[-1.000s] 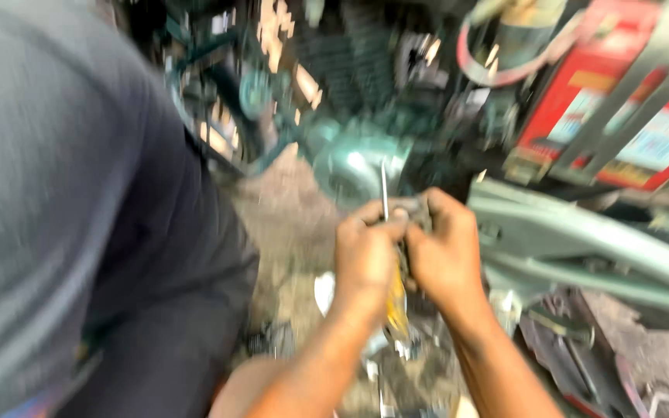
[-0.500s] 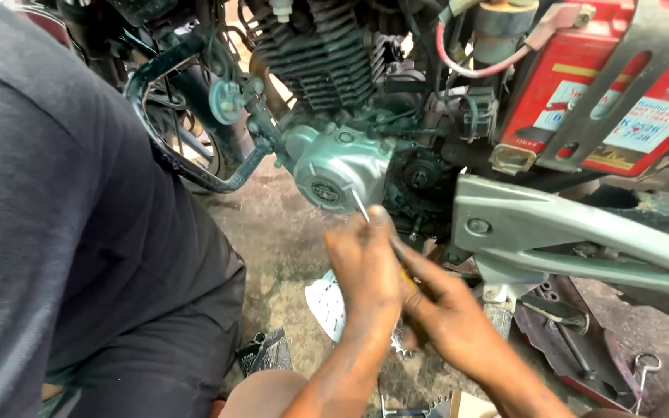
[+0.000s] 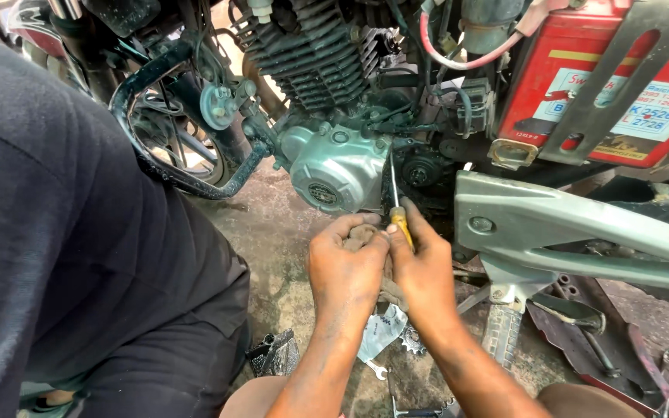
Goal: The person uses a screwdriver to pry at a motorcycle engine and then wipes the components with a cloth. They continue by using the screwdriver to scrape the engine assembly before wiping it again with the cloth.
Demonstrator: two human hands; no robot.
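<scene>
On the far left I see another person's knee in dark grey trousers (image 3: 102, 255), crouched beside the motorcycle. Past it curves the black tubular crash guard (image 3: 166, 166), and just right of that sits the silver-green cast engine side cover (image 3: 336, 172) under the dark finned cylinder (image 3: 315, 54). Below the cover my left hand (image 3: 348, 267) is clenched around a crumpled brownish rag (image 3: 361, 234), its grip closed tight on the cloth. Touching it on the right, my right hand (image 3: 425, 271) grasps the yellow-handled screwdriver with a thin steel shaft (image 3: 396, 197), thumb and fingers pinched on the handle; the shaft stands nearly upright, its tip up in the gap between the side cover and the black sprocket area (I cannot tell what it touches there). Further right runs the grey metal swingarm bracket (image 3: 567, 224), and above it the red battery box (image 3: 621, 85). On the dirty concrete floor (image 3: 272, 232) beneath my wrists lie a small spanner (image 3: 375, 371) and a toothed sprocket (image 3: 412, 338).
</scene>
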